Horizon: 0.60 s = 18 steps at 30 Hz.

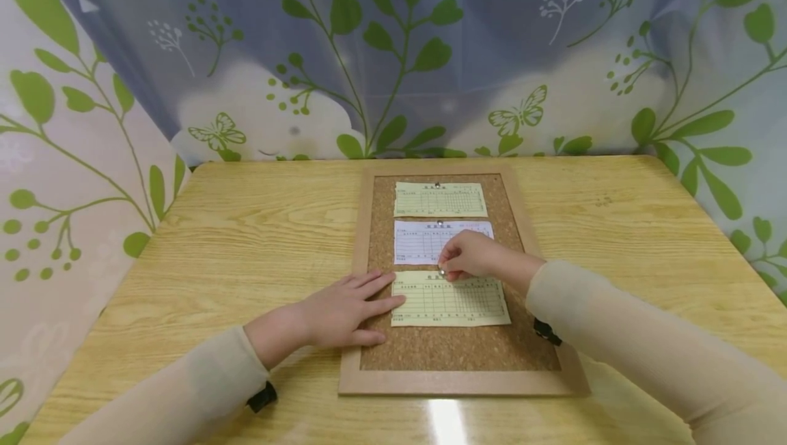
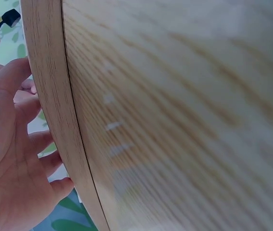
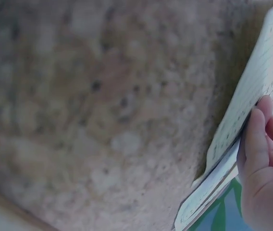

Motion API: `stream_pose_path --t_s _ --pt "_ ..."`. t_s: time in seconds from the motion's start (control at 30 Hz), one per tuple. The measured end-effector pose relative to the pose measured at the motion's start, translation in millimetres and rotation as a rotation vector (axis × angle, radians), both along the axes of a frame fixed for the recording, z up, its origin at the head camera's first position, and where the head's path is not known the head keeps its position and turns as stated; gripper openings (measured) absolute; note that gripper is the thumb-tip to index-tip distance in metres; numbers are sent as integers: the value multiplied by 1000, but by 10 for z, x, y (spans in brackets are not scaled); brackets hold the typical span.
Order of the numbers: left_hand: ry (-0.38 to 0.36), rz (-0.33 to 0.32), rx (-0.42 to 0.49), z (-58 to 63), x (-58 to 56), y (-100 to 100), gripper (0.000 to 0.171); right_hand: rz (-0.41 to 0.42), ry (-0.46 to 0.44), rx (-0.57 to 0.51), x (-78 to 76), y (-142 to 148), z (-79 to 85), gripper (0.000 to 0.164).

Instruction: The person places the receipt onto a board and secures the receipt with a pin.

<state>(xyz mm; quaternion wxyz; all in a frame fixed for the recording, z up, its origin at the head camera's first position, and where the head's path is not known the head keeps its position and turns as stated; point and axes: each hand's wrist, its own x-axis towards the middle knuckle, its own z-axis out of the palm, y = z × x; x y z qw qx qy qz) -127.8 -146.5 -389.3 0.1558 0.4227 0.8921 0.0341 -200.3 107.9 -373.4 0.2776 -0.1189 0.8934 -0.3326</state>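
A wood-framed cork board (image 1: 455, 351) lies on the table with three printed paper slips in a column. The top slip (image 1: 424, 202) is pale yellow, the middle slip (image 1: 415, 243) white, and the lowest slip (image 1: 443, 305) pale yellow. My right hand (image 1: 472, 253) pinches a small silvery pushpin (image 1: 441, 271) at the lowest slip's upper edge; its tip is hidden. My left hand (image 1: 344, 312) rests with spread fingers over the board's left frame, fingertips touching the lowest slip's left edge. In the left wrist view, the fingers reach over the wooden frame (image 2: 50, 72).
Silvery pins hold the top slip, one pushpin (image 1: 438, 185), and the middle slip, another pushpin (image 1: 440, 223). The wood-grain table (image 1: 258, 226) extends around the board. A leaf-patterned curtain (image 1: 430, 103) hangs behind it. Each sleeve has a dark wrist device under it.
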Motion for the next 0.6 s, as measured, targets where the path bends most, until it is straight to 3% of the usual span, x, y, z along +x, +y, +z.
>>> stream_pose_path --t_s 0.2,0.43,0.6 --pt "-9 0 9 23 6 0 62 42 56 35 19 -2 31 15" --pt "-10 5 1 22 12 -8 61 162 204 67 98 47 68 19" --pt "-6 -1 3 16 9 -10 61 256 319 141 227 136 72 31"
